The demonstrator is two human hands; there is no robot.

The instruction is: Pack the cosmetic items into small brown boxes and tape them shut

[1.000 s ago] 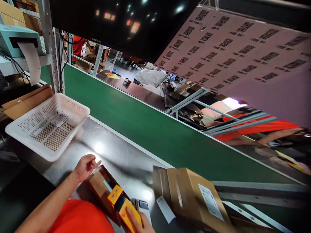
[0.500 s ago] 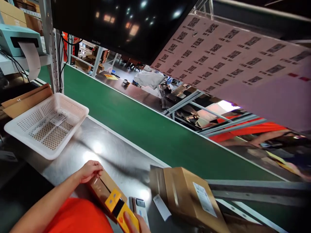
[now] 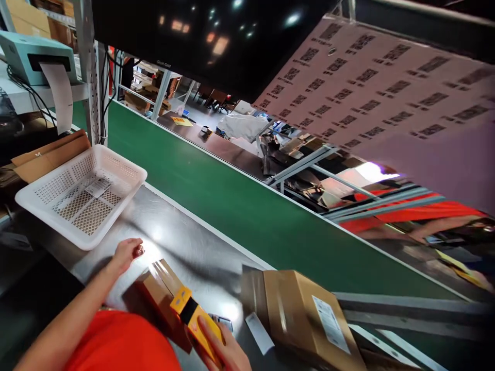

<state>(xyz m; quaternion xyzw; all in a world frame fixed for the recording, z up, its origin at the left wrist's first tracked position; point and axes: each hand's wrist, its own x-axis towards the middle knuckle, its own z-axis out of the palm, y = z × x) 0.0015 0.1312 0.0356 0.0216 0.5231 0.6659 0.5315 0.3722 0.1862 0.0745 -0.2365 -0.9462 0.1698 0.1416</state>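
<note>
My left hand point(image 3: 126, 253) hovers over the steel table, just left of a small taped cardboard box point(image 3: 157, 288), with loosely curled fingers that hold nothing. At the bottom edge, my right hand point(image 3: 226, 353) grips a yellow and black handheld scanner point(image 3: 193, 317), which lies over the right end of that small box. A larger cardboard box point(image 3: 301, 314) with a white shipping label stands to the right, near the green conveyor belt point(image 3: 240, 206).
A white perforated basket point(image 3: 116, 201) holding a paper slip sits at the left on flat cardboard. A label printer point(image 3: 31, 51) stands at the far left, under a dark monitor point(image 3: 209, 36). A white label strip point(image 3: 260, 332) lies by the big box. Another person's arm point(image 3: 425, 232) is across the belt.
My left hand has let go of the small box's end and moved up and left. The scanner has shifted slightly over the box, covering more of the small device beside it.
</note>
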